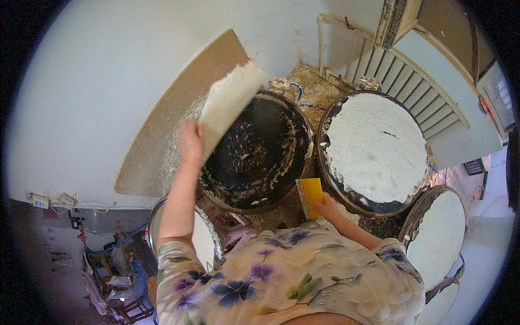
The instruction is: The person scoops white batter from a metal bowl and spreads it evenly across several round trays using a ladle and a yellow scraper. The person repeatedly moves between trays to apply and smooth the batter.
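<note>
My left hand [191, 140] grips the edge of a thin, pale cooked sheet, likely a large flatbread or crepe [233, 99]. The sheet hangs in a long fold over the left side of a round black griddle [260, 150]. Pale crumbs and streaks mark the griddle's dark surface. In my right hand [330, 208] is a flat yellow scraper [312, 197], held above the gap between this griddle and the one to its right. A white layer of batter [375, 146] covers most of that right-hand griddle, with a small dark slit in it.
Two more round griddles stand at the lower right, the nearer-placed one bearing a white layer [440, 239]. A metal vessel [217, 237] with white contents sits beside my left arm. Behind the griddles are a brown board [162, 134] against the wall and a slatted rack [414, 87].
</note>
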Demonstrator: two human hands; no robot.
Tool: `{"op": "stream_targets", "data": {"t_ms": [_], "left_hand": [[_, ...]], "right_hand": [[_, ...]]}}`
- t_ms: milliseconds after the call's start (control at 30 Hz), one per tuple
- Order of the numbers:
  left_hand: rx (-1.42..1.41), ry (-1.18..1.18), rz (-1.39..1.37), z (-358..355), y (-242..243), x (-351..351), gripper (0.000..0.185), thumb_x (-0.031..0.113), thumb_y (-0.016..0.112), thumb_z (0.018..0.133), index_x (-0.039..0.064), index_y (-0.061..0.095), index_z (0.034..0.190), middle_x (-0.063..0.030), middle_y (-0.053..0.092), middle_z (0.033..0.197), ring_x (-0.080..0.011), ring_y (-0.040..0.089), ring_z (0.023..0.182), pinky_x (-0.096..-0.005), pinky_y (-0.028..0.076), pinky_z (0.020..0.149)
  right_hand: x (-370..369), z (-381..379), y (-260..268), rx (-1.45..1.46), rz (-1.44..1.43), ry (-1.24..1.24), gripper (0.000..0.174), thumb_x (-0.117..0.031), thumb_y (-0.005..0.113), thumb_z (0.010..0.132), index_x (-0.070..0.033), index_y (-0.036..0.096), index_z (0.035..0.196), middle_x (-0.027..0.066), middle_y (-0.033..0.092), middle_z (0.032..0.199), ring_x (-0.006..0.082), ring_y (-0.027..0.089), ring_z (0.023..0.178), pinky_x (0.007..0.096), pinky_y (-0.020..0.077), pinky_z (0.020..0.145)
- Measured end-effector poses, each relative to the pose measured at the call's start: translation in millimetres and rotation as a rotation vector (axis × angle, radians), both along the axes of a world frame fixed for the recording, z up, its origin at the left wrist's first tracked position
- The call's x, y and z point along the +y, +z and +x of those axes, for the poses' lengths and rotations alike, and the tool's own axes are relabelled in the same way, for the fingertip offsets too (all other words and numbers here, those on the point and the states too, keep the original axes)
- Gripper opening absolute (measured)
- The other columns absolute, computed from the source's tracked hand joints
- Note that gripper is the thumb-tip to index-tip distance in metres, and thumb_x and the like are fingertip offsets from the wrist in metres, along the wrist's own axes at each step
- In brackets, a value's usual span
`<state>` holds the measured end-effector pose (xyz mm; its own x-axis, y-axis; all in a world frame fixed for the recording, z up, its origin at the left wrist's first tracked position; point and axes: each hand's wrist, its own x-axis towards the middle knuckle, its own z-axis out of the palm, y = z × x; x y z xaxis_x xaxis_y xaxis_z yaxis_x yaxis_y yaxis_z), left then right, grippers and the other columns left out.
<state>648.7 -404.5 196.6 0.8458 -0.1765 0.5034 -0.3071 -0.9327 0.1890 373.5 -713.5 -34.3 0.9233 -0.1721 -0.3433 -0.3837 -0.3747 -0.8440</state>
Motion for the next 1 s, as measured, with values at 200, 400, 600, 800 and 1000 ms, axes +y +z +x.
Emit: {"op": "stream_targets", "data": {"t_ms": [200, 400, 600, 800, 1000], "left_hand": [[-0.218, -0.085, 0.211, -15.2, 76.7, -16.9, 0.010, 0.013, 0.055, 0.077, 0.005, 0.050, 0.075, -0.0166, 0.052, 0.074, -0.0344, 0.051, 0.072, -0.0422, 0.041, 0.061], [-0.072, -0.184, 0.160, -40.9, 18.8, -32.3, 0.012, 0.017, 0.052, 0.080, 0.005, 0.049, 0.078, -0.0181, 0.054, 0.069, -0.0371, 0.054, 0.064, -0.0454, 0.042, 0.057], [0.211, -0.302, 0.254, -77.0, -82.8, -34.4, 0.013, 0.018, 0.048, 0.084, 0.005, 0.047, 0.082, -0.0181, 0.056, 0.063, -0.0350, 0.056, 0.059, -0.0440, 0.044, 0.053], [0.333, -0.457, 0.436, -161.6, -119.1, -23.8, 0.012, 0.016, 0.048, 0.082, 0.005, 0.049, 0.086, -0.0165, 0.057, 0.061, -0.0325, 0.057, 0.058, -0.0426, 0.045, 0.053], [0.228, -0.695, 0.432, -258.3, -63.4, -31.9, 0.018, 0.011, 0.051, 0.076, 0.007, 0.054, 0.093, -0.0165, 0.060, 0.064, -0.0327, 0.058, 0.060, -0.0424, 0.045, 0.054]], "right_hand": [[9.5, -7.4, 4.8, 0.001, 0.084, -0.012, 0.031, -0.019, 0.061, 0.073, -0.004, 0.052, 0.098, 0.0134, 0.059, 0.085, 0.0264, 0.057, 0.083, 0.0355, 0.0441, 0.071], [14.8, -43.1, 15.5, 0.011, -0.005, -0.085, 0.029, -0.021, 0.062, 0.074, -0.003, 0.052, 0.094, 0.0141, 0.059, 0.084, 0.0264, 0.058, 0.081, 0.0349, 0.0445, 0.070], [19.4, -132.3, -18.0, 0.047, 0.079, -0.298, 0.028, -0.014, 0.058, 0.077, -0.003, 0.053, 0.103, 0.0165, 0.060, 0.091, 0.0317, 0.057, 0.088, 0.0378, 0.0442, 0.075], [58.5, -252.9, -4.0, 0.014, 0.191, -0.494, 0.021, -0.002, 0.054, 0.077, -0.002, 0.053, 0.098, 0.0063, 0.059, 0.085, 0.0146, 0.054, 0.077, 0.0289, 0.0442, 0.069], [113.3, -354.2, -11.9, 0.007, 0.131, -0.615, 0.026, -0.002, 0.056, 0.075, 0.000, 0.053, 0.100, 0.0077, 0.061, 0.085, 0.0159, 0.056, 0.077, 0.0294, 0.0454, 0.069]]}}
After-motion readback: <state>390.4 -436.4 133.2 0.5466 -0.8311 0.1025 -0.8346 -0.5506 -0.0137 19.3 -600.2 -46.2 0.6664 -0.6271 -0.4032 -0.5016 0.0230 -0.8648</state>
